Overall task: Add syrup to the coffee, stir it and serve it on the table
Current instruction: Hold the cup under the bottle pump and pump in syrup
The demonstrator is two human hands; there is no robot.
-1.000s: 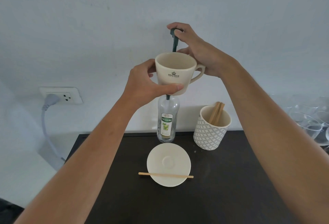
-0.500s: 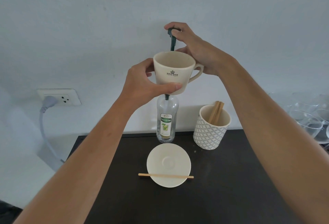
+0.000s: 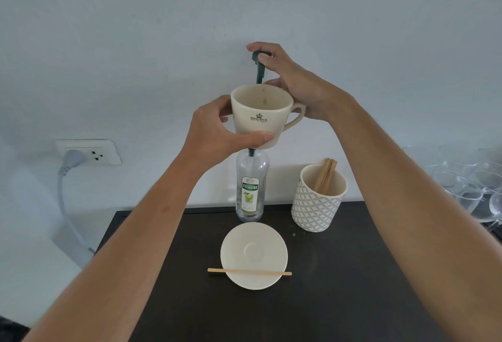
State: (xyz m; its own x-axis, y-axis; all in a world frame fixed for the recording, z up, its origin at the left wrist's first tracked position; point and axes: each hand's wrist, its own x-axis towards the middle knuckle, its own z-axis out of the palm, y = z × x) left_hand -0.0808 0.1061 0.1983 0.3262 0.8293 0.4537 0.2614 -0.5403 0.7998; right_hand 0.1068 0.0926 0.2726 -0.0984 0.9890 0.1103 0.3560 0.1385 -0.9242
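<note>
A home coffee corner: syrup bottle (image 3: 252,189), stirrer pot (image 3: 316,200), glasses (image 3: 467,187), wall socket (image 3: 89,151).

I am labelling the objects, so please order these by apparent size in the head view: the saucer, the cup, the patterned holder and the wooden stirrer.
1. Saucer
2. Cup and patterned holder: these look alike, and the cup is held nearer the camera, so I leave them unranked.
3. Wooden stirrer: long but very thin.
</note>
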